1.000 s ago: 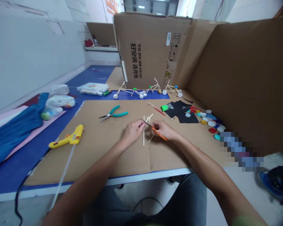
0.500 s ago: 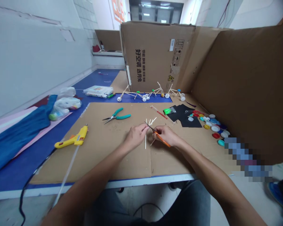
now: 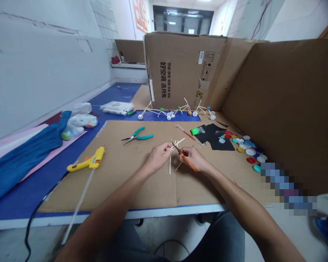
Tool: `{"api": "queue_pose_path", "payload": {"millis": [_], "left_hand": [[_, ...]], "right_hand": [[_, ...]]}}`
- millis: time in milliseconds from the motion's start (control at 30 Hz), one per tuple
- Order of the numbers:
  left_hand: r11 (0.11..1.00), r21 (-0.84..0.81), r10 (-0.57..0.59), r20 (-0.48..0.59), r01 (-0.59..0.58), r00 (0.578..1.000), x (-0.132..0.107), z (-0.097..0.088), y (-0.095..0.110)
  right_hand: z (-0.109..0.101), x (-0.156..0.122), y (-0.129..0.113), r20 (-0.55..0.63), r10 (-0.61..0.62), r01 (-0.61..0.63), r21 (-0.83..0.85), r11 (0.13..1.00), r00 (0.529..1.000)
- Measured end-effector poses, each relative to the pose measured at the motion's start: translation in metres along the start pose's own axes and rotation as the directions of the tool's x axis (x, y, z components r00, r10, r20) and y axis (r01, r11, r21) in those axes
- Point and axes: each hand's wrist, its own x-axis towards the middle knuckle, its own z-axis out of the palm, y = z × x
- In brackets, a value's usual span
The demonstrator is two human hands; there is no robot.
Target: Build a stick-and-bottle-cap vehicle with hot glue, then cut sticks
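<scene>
My right hand (image 3: 193,158) is closed around the orange handles of a pair of scissors (image 3: 188,162), whose blades point up and left. Between the fingertips of my left hand (image 3: 160,154) is a thin wooden stick (image 3: 168,149), close to the blades. Whether the blades touch it, I cannot tell. Several more pale sticks (image 3: 170,166) lie on the cardboard sheet (image 3: 142,189) under and beyond my hands. Long-nose pliers (image 3: 136,136) with teal handles rest to the left of my hands, jaws apart.
A yellow glue gun (image 3: 90,160) lies at left, its cable running off the table edge. Small stick bicycles (image 3: 168,113) stand along the back before a cardboard box (image 3: 180,72). Black sheets (image 3: 221,142) and coloured bottle caps (image 3: 250,151) lie at right.
The stick in my left hand now shows more clearly, slanting near the scissors' blades. My view has tilted slightly upward, so the whole scene sits a little lower and further right.
</scene>
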Motion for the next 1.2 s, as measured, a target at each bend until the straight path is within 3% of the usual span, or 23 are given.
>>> {"api": "queue_pose_path", "payload": {"millis": [100,333,567,967,1067,1200], "left_hand": [[0.993,0.115,0.032,-0.053,-0.025,0.998,-0.003,0.003,0.003],[0.961,0.243,0.138,-0.004,-0.133,0.990,-0.006,0.002,0.005],[0.956,0.241,0.173,0.008,-0.170,0.985,-0.007,0.002,0.005],[0.997,-0.058,0.057,-0.024,-0.058,0.998,-0.005,-0.006,0.012],[0.982,-0.189,0.018,-0.025,-0.022,1.000,-0.001,-0.004,0.007],[0.912,-0.405,-0.038,0.066,0.061,0.997,0.003,0.001,0.001]], "right_hand": [[0.002,0.001,0.000,0.010,0.005,-0.006,0.058,0.998,1.000],[0.004,-0.001,-0.005,0.055,0.023,-0.032,0.169,0.985,0.998],[0.002,-0.005,-0.007,0.008,-0.032,0.032,0.037,0.999,0.999],[0.005,-0.007,-0.009,-0.063,-0.086,0.082,-0.062,0.995,0.994],[0.006,-0.008,-0.011,-0.090,-0.091,0.083,-0.087,0.993,0.992],[0.006,-0.007,-0.010,-0.102,-0.104,0.091,-0.121,0.989,0.989]]}}
